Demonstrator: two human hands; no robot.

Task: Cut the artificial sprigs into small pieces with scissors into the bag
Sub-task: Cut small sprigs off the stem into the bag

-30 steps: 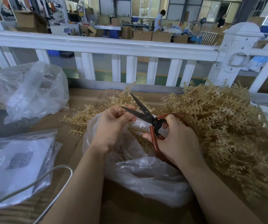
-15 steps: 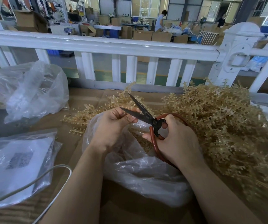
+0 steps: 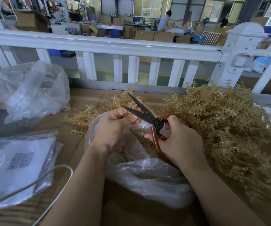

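Behind a white railing [image 3: 108, 46], a workshop floor with stacked cardboard boxes [image 3: 152, 35] is being shown, and a person [image 3: 164, 20] is standing at a far bench. Nearer, a table [image 3: 89, 98] covered in brown cardboard is being used as the work surface.

A pair of scissors [image 3: 145, 114] with dark blades and reddish-brown loop handles is being held over the clear plastic bag [image 3: 147, 175] at the middle of the table. Its long axis is being kept on a diagonal, handles low and toward the right, blade tips pointing up and to the left toward the railing. The blades are being held apart in a narrow V. The handles are being gripped by the right hand [image 3: 179, 141], its fingers curled through and around the loops.

The left hand [image 3: 115, 128] is being held above the bag's open mouth, its fingers [image 3: 132, 120] bunched in a pinch right at the lower blade; whatever is pinched is too small to be made out. Cut beige pieces are being collected inside the bag, visible through the plastic.

Artificial sprigs [image 3: 226, 128], beige and spiky, are being kept in a large heap to the right of the bag, with a thinner spread behind it.

At the left, a crumpled clear bag [image 3: 30, 92], a flat bag holding printed paper [image 3: 17, 162] and a white cable [image 3: 38, 181] are lying.
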